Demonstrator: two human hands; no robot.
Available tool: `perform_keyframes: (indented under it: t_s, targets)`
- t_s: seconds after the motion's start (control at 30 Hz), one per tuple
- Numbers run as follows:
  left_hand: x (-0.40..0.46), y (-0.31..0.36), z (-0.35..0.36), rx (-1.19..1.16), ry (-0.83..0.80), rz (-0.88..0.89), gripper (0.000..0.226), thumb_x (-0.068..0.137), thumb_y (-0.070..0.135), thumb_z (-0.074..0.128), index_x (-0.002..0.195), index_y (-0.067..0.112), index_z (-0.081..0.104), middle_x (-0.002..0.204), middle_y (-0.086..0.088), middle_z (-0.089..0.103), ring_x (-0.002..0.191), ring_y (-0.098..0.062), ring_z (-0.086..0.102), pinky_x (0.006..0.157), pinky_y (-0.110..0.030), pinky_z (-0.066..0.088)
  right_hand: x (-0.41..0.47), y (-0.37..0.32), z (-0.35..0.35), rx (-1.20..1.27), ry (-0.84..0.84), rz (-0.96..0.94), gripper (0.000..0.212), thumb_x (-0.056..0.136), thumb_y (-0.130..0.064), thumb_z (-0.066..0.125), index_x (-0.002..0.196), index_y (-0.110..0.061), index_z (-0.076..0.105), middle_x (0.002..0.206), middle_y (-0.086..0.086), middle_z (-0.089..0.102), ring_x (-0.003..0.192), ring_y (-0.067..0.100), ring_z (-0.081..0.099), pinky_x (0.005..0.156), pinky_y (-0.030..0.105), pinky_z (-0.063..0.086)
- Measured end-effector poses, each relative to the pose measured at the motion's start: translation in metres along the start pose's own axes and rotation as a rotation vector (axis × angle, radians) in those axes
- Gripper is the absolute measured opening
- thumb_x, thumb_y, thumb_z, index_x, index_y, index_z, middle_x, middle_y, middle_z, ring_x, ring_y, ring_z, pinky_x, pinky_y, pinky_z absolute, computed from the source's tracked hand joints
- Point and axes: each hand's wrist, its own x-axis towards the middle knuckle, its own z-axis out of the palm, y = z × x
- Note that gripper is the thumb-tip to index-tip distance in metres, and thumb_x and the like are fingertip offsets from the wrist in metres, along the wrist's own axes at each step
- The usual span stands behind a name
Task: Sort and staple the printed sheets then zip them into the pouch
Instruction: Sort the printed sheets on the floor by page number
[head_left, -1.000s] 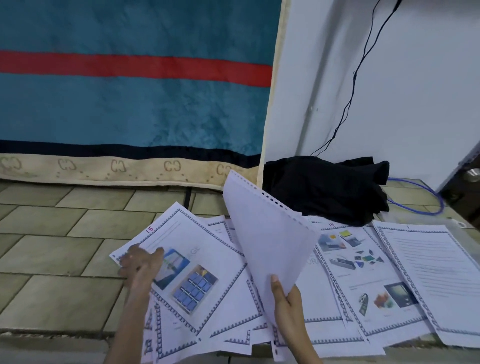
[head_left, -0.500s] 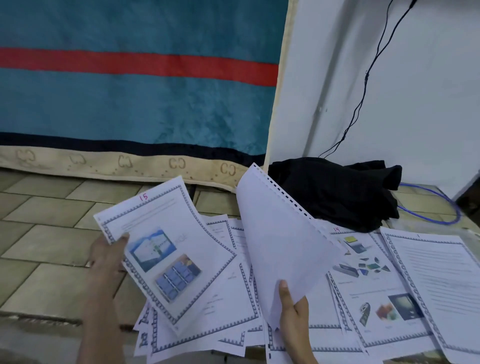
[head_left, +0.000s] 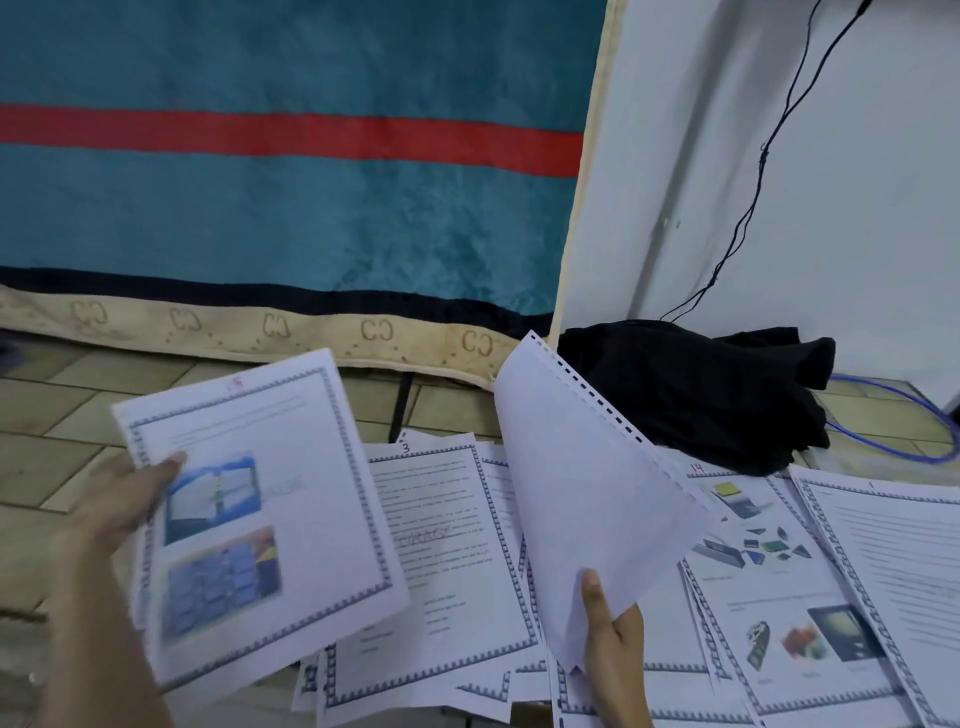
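Head view | left hand (head_left: 122, 506) fingers pinch picture sheet (head_left: 260, 514) | right hand (head_left: 613, 636) fingers hold blank-side sheet (head_left: 587, 499) | other sheets (head_left: 452, 551) spread on floor (head_left: 47, 415)

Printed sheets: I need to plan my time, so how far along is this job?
Early sorting. Nothing looks stapled. The left hand holds a picture page; the right hand holds blank-side sheets. Other pages lie spread on the floor. No stapler or pouch shows.

Picked sheet 15 (head_left: 260, 514) off the spread with left hand (head_left: 124, 509), lifted it up and left, uncovering sheet 3 (head_left: 441, 561) beneath.
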Motion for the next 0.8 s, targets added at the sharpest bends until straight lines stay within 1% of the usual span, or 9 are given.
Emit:
perform_keyframes:
  t_s: [0.13,0.2,0.23,0.3,0.37,0.43,0.5,0.63,0.8]
  targets:
    - [-0.076,0.057,0.076,0.135,-0.183,0.119,0.017,0.090,0.022,0.059,0.097,0.007,0.064,0.097,-0.017,0.066,0.086,-0.032,0.064,0.077,-0.045,0.053,0.002,-0.004,0.000,-0.140,-0.114,-0.031,0.041,0.092,-0.029,0.052,0.129,-0.012,0.050,0.122,-0.001,0.058,0.121,0.018,0.049,0.101,0.024,0.035]
    - [-0.085,0.058,0.111,0.214,-0.276,0.157,0.022,0.090,0.018,0.059,0.105,0.004,0.065,0.103,-0.016,0.067,0.087,-0.028,0.064,0.075,-0.038,0.053,0.000,-0.006,0.003,-0.308,-0.254,-0.078,0.030,0.089,-0.040,0.051,0.115,-0.025,0.055,0.109,-0.012,0.063,0.109,0.013,0.057,0.085,0.012,0.042]
    - [-0.086,0.055,0.125,0.257,-0.308,0.175,0.024,0.090,0.019,0.059,0.108,0.004,0.065,0.107,-0.016,0.067,0.090,-0.027,0.064,0.075,-0.035,0.053,0.000,-0.004,0.004,-0.426,-0.351,-0.122,0.041,0.084,-0.056,0.051,0.113,-0.027,0.056,0.108,-0.014,0.065,0.108,0.009,0.059,0.082,0.011,0.044]
    - [-0.098,0.055,0.147,0.308,-0.352,0.220,0.028,0.093,0.023,0.055,0.111,0.005,0.064,0.114,-0.016,0.065,0.099,-0.028,0.062,0.078,-0.030,0.048,0.000,-0.001,0.008,-0.701,-0.547,-0.262,0.074,0.072,-0.080,0.043,0.131,-0.034,0.044,0.135,-0.015,0.052,0.125,0.000,0.045,0.102,0.019,0.037]
    - [-0.102,0.055,0.157,0.312,-0.326,0.214,0.038,0.098,0.032,0.043,0.114,0.003,0.062,0.120,-0.019,0.061,0.108,-0.031,0.057,0.082,-0.030,0.042,0.005,0.002,0.017,-0.996,-0.741,-0.344,0.089,0.065,-0.089,0.034,0.142,-0.050,0.015,0.155,-0.024,0.006,0.143,-0.003,0.007,0.118,0.031,0.004]
    - [-0.097,0.057,0.155,0.285,-0.205,0.097,0.042,0.099,0.029,0.033,0.112,0.000,0.060,0.123,-0.022,0.057,0.112,-0.034,0.052,0.091,-0.033,0.038,0.005,-0.002,0.023,-1.213,-0.836,-0.319,0.098,0.053,-0.098,0.017,0.140,-0.055,0.006,0.148,-0.030,-0.015,0.142,0.000,-0.015,0.115,0.039,-0.014]
    - [-0.093,0.062,0.147,0.267,-0.116,0.019,0.037,0.097,0.022,0.033,0.103,-0.001,0.061,0.119,-0.021,0.058,0.108,-0.033,0.053,0.094,-0.035,0.039,0.008,-0.005,0.024,-1.290,-0.823,-0.249,0.105,0.048,-0.098,0.005,0.141,-0.052,0.021,0.152,-0.026,-0.008,0.143,0.004,-0.017,0.113,0.045,-0.019]
    - [-0.070,0.059,0.139,0.132,-0.197,-0.067,0.036,0.092,0.020,0.046,0.111,-0.006,0.061,0.119,-0.021,0.061,0.110,-0.036,0.058,0.087,-0.038,0.047,0.011,-0.013,0.028,-1.350,-0.749,-0.258,0.105,0.050,-0.093,-0.006,0.135,-0.050,0.038,0.155,-0.023,0.005,0.145,0.004,-0.011,0.113,0.046,-0.018]
    - [-0.083,0.062,0.132,-0.161,-0.186,-0.120,0.033,0.084,0.035,0.047,0.076,0.005,0.057,0.081,-0.014,0.064,0.066,-0.027,0.060,0.059,-0.031,0.046,0.026,0.014,0.040,-1.418,-0.637,-0.461,0.087,0.064,-0.089,-0.007,0.140,-0.055,0.018,0.153,-0.019,-0.010,0.143,0.009,-0.021,0.110,0.042,-0.022]
